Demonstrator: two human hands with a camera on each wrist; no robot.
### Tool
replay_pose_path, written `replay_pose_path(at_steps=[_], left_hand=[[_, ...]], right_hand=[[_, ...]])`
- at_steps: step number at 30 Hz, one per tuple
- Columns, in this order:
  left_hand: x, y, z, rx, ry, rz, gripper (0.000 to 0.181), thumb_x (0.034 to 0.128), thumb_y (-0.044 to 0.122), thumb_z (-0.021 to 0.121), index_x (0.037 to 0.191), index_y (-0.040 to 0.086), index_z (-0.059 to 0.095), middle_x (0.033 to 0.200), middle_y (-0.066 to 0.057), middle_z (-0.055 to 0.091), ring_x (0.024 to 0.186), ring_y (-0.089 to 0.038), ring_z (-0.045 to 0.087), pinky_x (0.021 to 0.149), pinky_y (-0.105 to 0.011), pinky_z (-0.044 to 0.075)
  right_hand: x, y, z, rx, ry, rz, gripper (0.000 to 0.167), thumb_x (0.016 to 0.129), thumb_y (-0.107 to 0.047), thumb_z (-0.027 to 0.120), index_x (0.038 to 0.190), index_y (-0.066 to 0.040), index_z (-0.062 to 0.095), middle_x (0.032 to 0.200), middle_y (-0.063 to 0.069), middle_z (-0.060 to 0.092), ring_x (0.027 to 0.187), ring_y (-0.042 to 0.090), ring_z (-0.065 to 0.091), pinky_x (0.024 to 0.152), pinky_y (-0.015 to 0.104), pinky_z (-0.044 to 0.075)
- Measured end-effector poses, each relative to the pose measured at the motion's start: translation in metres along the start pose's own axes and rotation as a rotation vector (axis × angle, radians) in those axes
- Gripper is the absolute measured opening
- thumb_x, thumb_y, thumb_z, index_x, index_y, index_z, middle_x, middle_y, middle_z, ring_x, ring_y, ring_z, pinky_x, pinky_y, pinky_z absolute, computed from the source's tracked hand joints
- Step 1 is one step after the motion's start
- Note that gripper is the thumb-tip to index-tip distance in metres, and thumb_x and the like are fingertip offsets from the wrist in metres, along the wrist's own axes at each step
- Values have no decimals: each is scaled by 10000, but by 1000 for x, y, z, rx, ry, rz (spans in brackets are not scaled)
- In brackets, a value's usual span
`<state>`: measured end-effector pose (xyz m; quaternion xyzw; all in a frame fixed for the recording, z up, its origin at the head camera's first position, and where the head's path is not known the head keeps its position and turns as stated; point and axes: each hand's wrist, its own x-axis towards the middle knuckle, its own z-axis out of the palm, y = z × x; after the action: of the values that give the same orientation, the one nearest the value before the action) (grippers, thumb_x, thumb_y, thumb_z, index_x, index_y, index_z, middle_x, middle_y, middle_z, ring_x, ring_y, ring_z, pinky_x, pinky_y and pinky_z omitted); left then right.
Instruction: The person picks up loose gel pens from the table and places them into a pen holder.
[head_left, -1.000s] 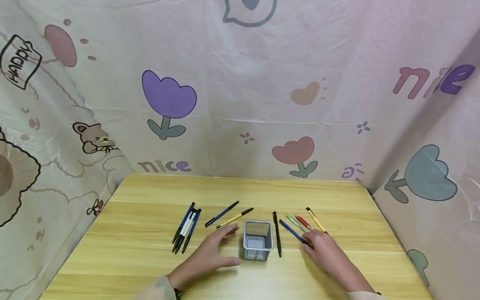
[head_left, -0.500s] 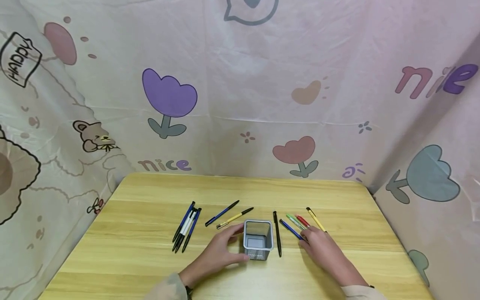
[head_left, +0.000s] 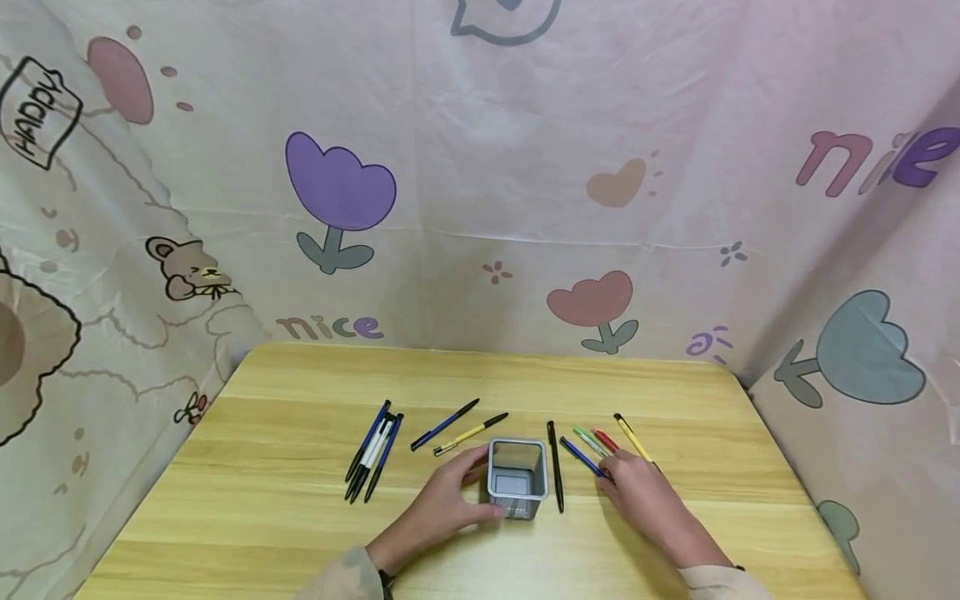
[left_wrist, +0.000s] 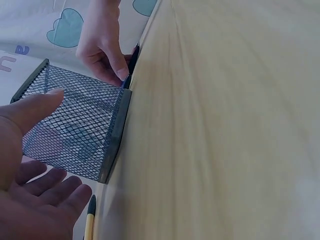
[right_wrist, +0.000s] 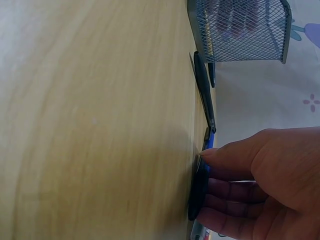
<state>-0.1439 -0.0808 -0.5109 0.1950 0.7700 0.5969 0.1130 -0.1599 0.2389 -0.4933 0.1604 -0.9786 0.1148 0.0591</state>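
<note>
A grey wire-mesh pen holder (head_left: pixel 527 498) stands upright at the middle of the table. My left hand (head_left: pixel 441 502) is at its left side, thumb in front and fingers near the back left corner. In the left wrist view, the thumb lies over the mesh wall (left_wrist: pixel 80 117) while the other fingers stay extended beside it; whether they touch is unclear. To the right, my right hand (head_left: pixel 639 492) pinches a blue pen (head_left: pixel 577 452) by its black-tipped near end, low over the table. Green (head_left: pixel 590 441) and red (head_left: pixel 604 439) pens lie just beyond those fingers.
A black pen (head_left: pixel 555 471) lies between the holder and the right hand. A yellow pen (head_left: pixel 632 435) lies at the right. Behind the holder are another blue pen (head_left: pixel 444 425) and a yellow pen (head_left: pixel 470 434). Several blue and white pens (head_left: pixel 371 450) are grouped at the left.
My left hand has moved right, up to the pen holder, its thumb now across the front. My right hand has shifted slightly left and back along the blue pen. The holder stays put.
</note>
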Motion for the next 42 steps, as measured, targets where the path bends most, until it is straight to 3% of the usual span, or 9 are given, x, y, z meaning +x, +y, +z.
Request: replay_pose_path(at_steps=[15, 24, 38, 42], left_hand=[[4, 3, 2, 8, 30, -24, 930, 771, 207, 914, 1560, 87, 436, 1496, -181, 566, 1400, -378, 545, 1180, -473, 465], [4, 0, 5, -52, 34, -26, 883, 740, 148, 924, 1507, 79, 492, 1477, -191, 555, 1387, -402, 555, 1165, -370, 486], [1, -1, 6, -74, 30, -3, 880, 719, 111, 927, 1473, 10, 485, 1417, -220, 582, 1337, -399, 586, 1160, -338, 498], [1, 0, 6, -66, 25, -4, 874, 711, 102, 926, 1463, 8, 491, 1402, -222, 587, 1320, -394, 593, 1160, -348, 501]], right_hand=[[2, 0, 3, -17, 15, -2, 127, 829, -107, 853, 791, -143, 737, 753, -38, 643, 664, 43, 526, 544, 225, 482], [2, 0, 0, -16, -22, 31, 126, 824, -69, 837, 776, -134, 740, 760, -26, 657, 682, 62, 541, 571, 247, 506], [0, -1, -12, 37, -37, 69, 152, 824, -33, 818, 759, -98, 697, 742, -23, 617, 642, 87, 478, 509, 196, 392], [1, 0, -16, 66, -32, 77, 138, 817, -28, 817, 785, -95, 700, 745, -25, 636, 653, 85, 499, 517, 201, 418]])
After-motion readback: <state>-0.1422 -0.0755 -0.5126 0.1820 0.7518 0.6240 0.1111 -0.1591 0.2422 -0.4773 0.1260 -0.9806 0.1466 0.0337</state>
